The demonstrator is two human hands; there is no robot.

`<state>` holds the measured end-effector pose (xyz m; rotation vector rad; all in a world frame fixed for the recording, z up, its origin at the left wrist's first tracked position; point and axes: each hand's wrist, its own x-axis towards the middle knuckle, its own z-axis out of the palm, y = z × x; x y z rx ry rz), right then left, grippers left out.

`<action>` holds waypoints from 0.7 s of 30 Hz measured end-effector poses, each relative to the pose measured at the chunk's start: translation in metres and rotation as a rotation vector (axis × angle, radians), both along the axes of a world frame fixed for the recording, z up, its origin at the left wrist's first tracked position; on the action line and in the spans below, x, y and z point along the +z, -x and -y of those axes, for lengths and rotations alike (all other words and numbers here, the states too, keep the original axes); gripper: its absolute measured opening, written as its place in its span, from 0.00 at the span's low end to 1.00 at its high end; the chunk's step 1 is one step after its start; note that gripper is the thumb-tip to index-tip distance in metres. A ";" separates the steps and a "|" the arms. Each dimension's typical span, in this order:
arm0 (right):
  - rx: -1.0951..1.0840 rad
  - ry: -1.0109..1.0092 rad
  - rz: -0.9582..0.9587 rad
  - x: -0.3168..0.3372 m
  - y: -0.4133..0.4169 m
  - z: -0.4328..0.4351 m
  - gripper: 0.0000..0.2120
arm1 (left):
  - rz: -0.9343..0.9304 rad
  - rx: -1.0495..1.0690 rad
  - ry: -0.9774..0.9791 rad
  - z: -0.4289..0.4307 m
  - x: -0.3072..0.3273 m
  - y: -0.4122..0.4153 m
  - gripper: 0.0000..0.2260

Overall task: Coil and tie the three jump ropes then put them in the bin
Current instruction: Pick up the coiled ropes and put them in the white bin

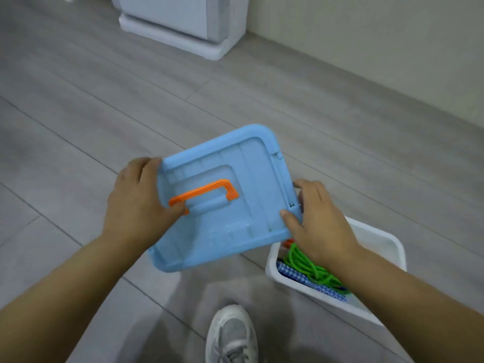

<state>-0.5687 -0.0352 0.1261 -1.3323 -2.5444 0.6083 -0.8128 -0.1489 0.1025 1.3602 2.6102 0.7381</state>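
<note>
Head view. A blue lid (235, 205) with an orange handle (207, 191) is held tilted at frame centre, above a grey plank floor (78, 127). A small dark mark on the lid's right edge is too small to read.

The left hand (138, 203) grips the lid's left edge, fingers curled over the rim and thumb on top, touching the handle's left end. The right hand (317, 226) grips the right edge near the lower corner, thumb pressed on top and fingers wrapped round the rim. Both forearms enter from the bottom corners.

A white bin (387, 239) stands at lower right, partly covered by the right forearm. It holds a green rope (309, 268) in loops over a blue-and-white patterned rope (296, 276), just below the right hand. An orange piece (289, 242) shows at the bin's upper left; what it is cannot be told.

A grey shoe (231, 334) is at bottom centre and a white unit (183, 22) at top centre
</note>
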 end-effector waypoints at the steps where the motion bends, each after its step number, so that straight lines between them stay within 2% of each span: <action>1: -0.021 -0.012 0.000 0.008 -0.014 -0.001 0.25 | -0.025 -0.039 -0.012 -0.008 0.010 -0.011 0.39; 6: -0.103 -0.007 0.082 0.041 -0.079 -0.005 0.28 | -0.164 -0.223 -0.050 -0.042 0.046 -0.063 0.39; 10: -0.252 0.051 0.115 0.048 -0.131 -0.003 0.25 | -0.221 -0.385 0.026 -0.072 0.061 -0.106 0.40; 16: -0.448 0.171 0.078 0.024 -0.196 0.008 0.18 | -0.342 -0.583 0.194 -0.103 0.056 -0.173 0.39; 21: -0.533 0.248 0.146 -0.004 -0.225 0.003 0.19 | -0.288 -0.624 0.299 -0.121 0.029 -0.205 0.36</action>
